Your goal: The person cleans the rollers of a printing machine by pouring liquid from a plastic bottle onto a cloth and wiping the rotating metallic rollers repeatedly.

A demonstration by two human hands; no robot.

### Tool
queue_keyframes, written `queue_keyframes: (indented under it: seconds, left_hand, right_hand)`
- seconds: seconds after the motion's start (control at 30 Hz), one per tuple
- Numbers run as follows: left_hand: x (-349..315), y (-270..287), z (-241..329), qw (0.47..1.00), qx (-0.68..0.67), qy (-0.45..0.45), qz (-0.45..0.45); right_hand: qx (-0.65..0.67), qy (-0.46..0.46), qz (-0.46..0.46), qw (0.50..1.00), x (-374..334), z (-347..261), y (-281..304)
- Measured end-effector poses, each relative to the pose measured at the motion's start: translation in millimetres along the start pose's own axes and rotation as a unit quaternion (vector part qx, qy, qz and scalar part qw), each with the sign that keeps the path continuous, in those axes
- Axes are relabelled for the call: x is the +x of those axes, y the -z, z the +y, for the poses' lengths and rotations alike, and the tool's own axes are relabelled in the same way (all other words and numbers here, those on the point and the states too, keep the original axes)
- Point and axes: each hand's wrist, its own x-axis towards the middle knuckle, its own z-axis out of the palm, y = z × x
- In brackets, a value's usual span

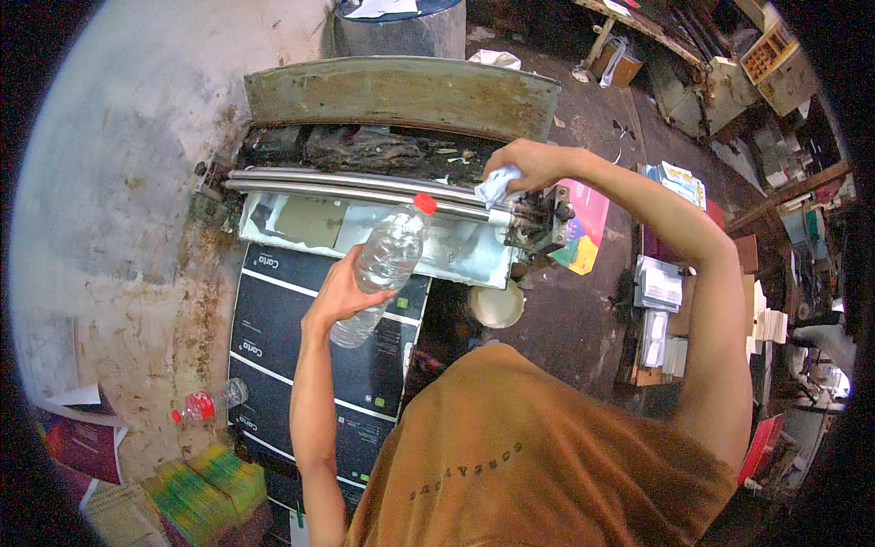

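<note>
In my left hand (342, 294) is a large clear plastic bottle (390, 251) with a red cap, tilted to the right over the front of a machine. My fingers wrap around its middle. Farther right, my right hand (533, 167) grips a crumpled whitish-blue cloth (498, 186) at the right end of the shiny metal rollers (355, 185). The cloth appears to touch the rollers. Below them runs a white, stained tray (465, 251), partly hidden by the bottle. A curved, rusty metal cover (401, 96) stands behind the rollers.
Dark printed boxes (283, 319) are stacked below the machine at left. A smaller bottle (205, 406) lies by the stained wall. Beneath the machine's right side is a round pale container (497, 305). Paper stacks (658, 284) stand at right; a blue-topped drum (401, 32) is at the back.
</note>
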Motion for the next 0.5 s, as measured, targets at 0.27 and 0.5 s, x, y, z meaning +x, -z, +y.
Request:
queue_keyframes:
  seconds: [0.27,0.5]
  left_hand:
    - [-38,1,-34,0.996,-0.071,0.035,0.051]
    - [-50,-7,-46,0.991,-0.119,0.014,0.062]
  right_hand:
    - [-0.224,0.129,-0.114,0.959,55,-38,-43]
    - [-0.269,0.107,-0.119,0.95,63,-49,-64]
